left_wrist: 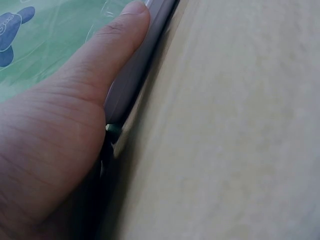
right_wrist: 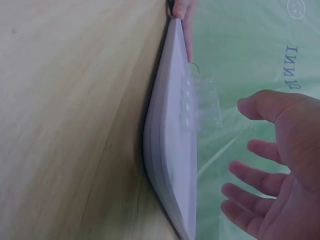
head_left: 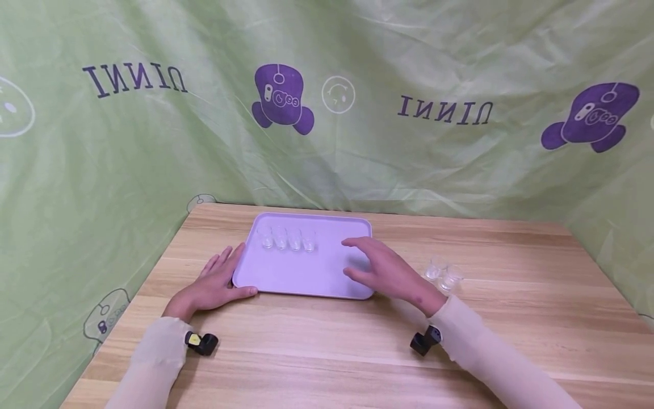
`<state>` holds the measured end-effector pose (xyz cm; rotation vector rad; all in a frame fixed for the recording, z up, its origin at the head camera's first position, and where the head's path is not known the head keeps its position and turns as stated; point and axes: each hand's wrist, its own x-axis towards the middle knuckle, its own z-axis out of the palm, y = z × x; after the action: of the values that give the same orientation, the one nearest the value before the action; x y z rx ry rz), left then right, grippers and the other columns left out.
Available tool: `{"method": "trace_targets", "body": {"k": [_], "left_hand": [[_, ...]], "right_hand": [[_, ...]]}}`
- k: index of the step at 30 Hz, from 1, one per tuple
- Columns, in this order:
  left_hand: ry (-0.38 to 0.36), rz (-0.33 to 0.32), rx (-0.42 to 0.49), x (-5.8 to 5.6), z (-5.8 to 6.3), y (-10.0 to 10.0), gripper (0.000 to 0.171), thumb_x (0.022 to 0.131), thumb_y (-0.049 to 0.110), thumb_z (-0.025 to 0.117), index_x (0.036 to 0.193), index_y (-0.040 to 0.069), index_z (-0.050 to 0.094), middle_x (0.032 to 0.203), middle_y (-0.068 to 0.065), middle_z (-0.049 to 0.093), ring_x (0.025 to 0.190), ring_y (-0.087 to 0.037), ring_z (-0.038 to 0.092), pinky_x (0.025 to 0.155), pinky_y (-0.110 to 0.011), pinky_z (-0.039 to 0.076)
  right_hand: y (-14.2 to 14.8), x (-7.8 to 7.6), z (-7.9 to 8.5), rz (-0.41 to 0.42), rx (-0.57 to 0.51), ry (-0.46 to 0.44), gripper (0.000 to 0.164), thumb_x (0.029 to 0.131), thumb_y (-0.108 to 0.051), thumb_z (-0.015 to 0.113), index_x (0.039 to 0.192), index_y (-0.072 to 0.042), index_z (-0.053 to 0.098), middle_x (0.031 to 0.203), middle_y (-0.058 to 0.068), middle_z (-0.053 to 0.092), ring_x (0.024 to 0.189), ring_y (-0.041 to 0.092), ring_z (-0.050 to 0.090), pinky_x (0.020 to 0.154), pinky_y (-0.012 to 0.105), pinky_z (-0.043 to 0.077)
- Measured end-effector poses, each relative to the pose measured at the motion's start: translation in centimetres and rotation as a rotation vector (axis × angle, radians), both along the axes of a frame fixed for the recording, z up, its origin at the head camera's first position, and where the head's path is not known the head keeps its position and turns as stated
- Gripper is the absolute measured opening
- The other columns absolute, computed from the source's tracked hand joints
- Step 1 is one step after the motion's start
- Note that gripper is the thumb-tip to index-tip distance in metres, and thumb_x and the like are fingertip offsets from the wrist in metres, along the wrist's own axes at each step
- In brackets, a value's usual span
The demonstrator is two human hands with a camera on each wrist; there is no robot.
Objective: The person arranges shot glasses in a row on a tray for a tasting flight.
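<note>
A lilac rectangular tray [head_left: 286,278] lies on the wooden table, carrying a row of several small clear glasses [head_left: 294,243] toward its back left. My left hand [head_left: 217,287] is at the tray's front left corner, fingers stretched along the left side and thumb at the front edge. In the left wrist view, the thumb [left_wrist: 112,45] lies along the rim. Over the right part of the tray hovers my right hand [head_left: 383,270], thumb and fingers spread apart with nothing between them. Seen from the right wrist, that hand [right_wrist: 280,170] is clear of the glasses [right_wrist: 192,107].
Two more small clear glasses, one [head_left: 433,271] slightly behind the other [head_left: 450,279], stand on the table [head_left: 317,352] right of the tray, close to my right forearm. A green printed cloth [head_left: 357,165] hangs behind and beside the table. Each wrist wears a small black camera.
</note>
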<state>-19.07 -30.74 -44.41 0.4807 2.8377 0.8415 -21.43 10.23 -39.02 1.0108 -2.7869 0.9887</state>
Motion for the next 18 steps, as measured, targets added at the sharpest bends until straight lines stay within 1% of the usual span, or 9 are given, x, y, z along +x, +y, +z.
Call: {"method": "trace_targets", "body": {"k": [5, 8, 13, 18], "left_hand": [[0.0, 0.001, -0.013, 0.1, 0.0, 0.0, 0.114, 0.091, 0.056, 0.072, 0.164, 0.0, 0.005, 0.168, -0.024, 0.012, 0.154, -0.044, -0.001, 0.121, -0.058, -0.003], [-0.002, 0.007, -0.01, 0.2, 0.0, 0.0, 0.114, 0.091, 0.056, 0.072, 0.164, -0.001, 0.005, 0.168, -0.025, 0.012, 0.154, -0.044, -0.002, 0.121, -0.058, -0.003], [0.0, 0.007, -0.005, 0.2, 0.0, 0.0, 0.114, 0.091, 0.056, 0.072, 0.164, -0.001, 0.005, 0.168, -0.025, 0.012, 0.154, -0.045, -0.002, 0.121, -0.059, -0.004], [0.001, 0.003, -0.008, 0.1, 0.1, 0.0, 0.114, 0.091, 0.056, 0.072, 0.164, -0.001, 0.005, 0.168, -0.025, 0.012, 0.154, -0.045, -0.002, 0.121, -0.059, -0.003]], "right_hand": [[1.6, 0.5, 0.5, -0.013, -0.003, 0.019, 0.045, 0.096, -0.029, 0.076, 0.136, -0.012, 0.064, 0.135, 0.002, 0.063, 0.13, 0.024, 0.054, 0.109, 0.046, 0.044], [2.7, 0.8, 0.9, -0.023, 0.001, 0.027, 0.044, 0.095, -0.027, 0.077, 0.135, -0.012, 0.065, 0.135, 0.003, 0.064, 0.131, 0.024, 0.054, 0.11, 0.047, 0.043], [4.6, 1.1, 1.3, -0.055, -0.002, 0.036, 0.05, 0.095, -0.024, 0.078, 0.14, -0.01, 0.061, 0.14, 0.005, 0.061, 0.134, 0.027, 0.052, 0.111, 0.05, 0.042], [6.7, 1.4, 1.3, -0.105, -0.01, 0.044, 0.057, 0.094, -0.024, 0.078, 0.145, -0.009, 0.057, 0.145, 0.009, 0.057, 0.137, 0.031, 0.048, 0.112, 0.054, 0.039]]}}
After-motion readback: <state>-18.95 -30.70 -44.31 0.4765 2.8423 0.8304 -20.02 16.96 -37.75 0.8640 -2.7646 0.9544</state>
